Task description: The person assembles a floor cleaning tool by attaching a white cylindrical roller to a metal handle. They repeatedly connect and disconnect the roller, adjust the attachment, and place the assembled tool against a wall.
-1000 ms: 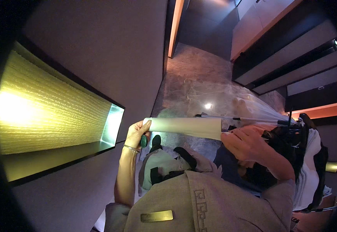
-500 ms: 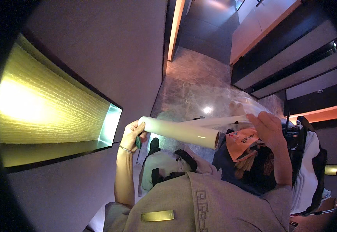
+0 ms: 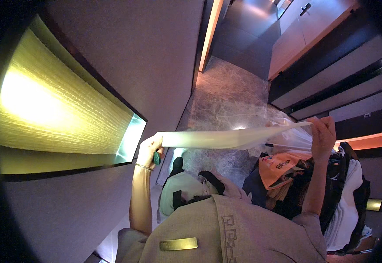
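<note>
A strip of thin, whitish translucent plastic (image 3: 213,139), looking like a bag or liner, stretches level across my front. At its left end my left hand (image 3: 149,149) is closed on it, with a small dark green oval (image 3: 157,158) hanging by the palm. My right hand (image 3: 323,133) pinches the gathered, pointed right end. The strip is broader toward the middle and drapes a little. Behind it near my right hand, more clear crumpled plastic (image 3: 292,139) hangs over the cart load. I cannot tell whether the two plastics are joined.
On the right stands a loaded cart with an orange printed bag (image 3: 278,168), dark bags and folded white cloths (image 3: 343,210). A lit yellow wall panel (image 3: 64,109) is close on my left. Marble floor (image 3: 226,92) leads to a doorway ahead.
The rolled, tube-like plastic has become a flat, taut strip. My right hand, earlier raised with fingers spread, has moved right and closed on its end. My left hand stays at its end.
</note>
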Demonstrator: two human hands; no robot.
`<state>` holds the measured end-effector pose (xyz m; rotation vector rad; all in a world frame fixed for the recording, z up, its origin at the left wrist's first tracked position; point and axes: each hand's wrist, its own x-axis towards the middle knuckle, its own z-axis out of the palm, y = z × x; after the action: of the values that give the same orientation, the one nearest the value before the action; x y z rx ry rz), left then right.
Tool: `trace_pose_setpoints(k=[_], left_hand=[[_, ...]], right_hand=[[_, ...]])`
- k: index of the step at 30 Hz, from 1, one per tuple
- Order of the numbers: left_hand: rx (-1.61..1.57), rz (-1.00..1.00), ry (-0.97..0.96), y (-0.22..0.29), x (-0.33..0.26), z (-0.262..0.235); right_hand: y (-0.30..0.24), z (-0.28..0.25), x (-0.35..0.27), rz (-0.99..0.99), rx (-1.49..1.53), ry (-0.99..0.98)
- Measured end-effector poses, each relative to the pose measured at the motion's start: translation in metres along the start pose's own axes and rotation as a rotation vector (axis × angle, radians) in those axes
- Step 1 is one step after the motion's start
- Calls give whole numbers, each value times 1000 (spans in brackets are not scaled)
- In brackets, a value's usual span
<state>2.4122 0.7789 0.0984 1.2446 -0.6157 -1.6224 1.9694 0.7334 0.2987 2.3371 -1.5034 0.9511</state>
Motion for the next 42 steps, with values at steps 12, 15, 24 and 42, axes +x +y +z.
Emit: trace_pose_setpoints(k=[12, 15, 24, 42], left_hand=[[-12, -30, -1, -26, 26, 3], [2, -44, 81, -27, 23, 3], [76, -24, 151, -40, 5, -31], [449, 302, 2, 28, -43, 55]], right_hand=[[15, 89, -29, 959, 1718, 615], [29, 102, -39, 624, 2412, 269], [111, 11, -45, 865, 1688, 690], [-121, 135, -20, -115, 531, -463]])
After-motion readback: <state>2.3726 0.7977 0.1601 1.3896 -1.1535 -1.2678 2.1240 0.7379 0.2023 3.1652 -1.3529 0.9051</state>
